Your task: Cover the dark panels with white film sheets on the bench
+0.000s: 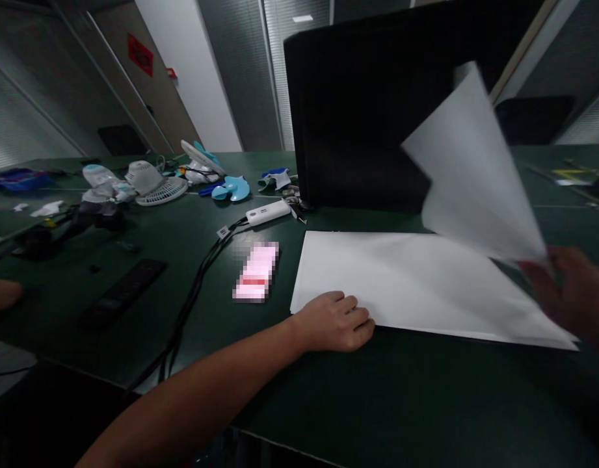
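White paper sheets (377, 276) lie on the dark green table in front of me. My left hand (335, 322) rests closed on their front left edge, its fingers curled and the fingertips hidden. At the right, my right hand (570, 286) is closed on the lower corner of a raised white sheet (475, 175). Bent and slanting, this sheet stands up over the right part of the flat paper. The right hand is blurred by motion.
A large black screen (362, 123) stands behind the paper. Left of the paper are a phone-like pixelated thing (257, 272), a white cable adapter (268, 212), black cables (196, 286) and a remote control (126, 289). Fan parts (155, 185) lie farther back. Part of another hand (1, 294) shows at the left edge.
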Motion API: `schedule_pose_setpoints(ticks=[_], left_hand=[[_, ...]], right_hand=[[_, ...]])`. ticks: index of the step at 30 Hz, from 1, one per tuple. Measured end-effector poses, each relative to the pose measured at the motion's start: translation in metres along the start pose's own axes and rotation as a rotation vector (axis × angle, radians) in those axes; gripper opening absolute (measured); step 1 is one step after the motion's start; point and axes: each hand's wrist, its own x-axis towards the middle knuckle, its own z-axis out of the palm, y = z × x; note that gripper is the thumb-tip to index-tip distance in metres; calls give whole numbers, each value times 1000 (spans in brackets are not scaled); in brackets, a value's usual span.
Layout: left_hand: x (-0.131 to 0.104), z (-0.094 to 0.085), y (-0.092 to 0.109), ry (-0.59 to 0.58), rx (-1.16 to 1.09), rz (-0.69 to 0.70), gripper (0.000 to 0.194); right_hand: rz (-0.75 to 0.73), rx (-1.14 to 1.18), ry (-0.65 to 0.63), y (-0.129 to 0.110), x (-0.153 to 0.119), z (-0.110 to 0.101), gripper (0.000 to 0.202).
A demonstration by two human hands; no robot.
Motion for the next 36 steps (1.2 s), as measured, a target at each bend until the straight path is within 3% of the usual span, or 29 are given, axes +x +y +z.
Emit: schedule_pose_setpoints(ticks=[4,9,18,24,26,30,32,34,36], left_hand=[[0,2,2,37,5,-5,13],[1,1,2,151,17,32,11],[10,-6,-3,253,35,148,7],[6,-2,0,132,4,21,8],[4,-1,1,98,1,8,8],[4,-1,1,105,4,-1,8],[5,-2,1,105,10,-11,8],[5,-4,0,109,16,-20,8],[5,-5,1,130,31,-18,7]], right_hand=[[-333,124,-218,-59,-13,2,70],[-633,218,-248,-74,-17,14,65],[-730,129,-183,-67,-18,16,68],[-808,165,-180,-66,-15,5,59],[-740,181,-134,-55,-10,4,54],[-431,154,-22,-13,4,8,52],[-389,147,-32,1,6,7,49],[-495,144,-28,-1,3,1,45],[-686,132,8,-22,-4,-8,48]])
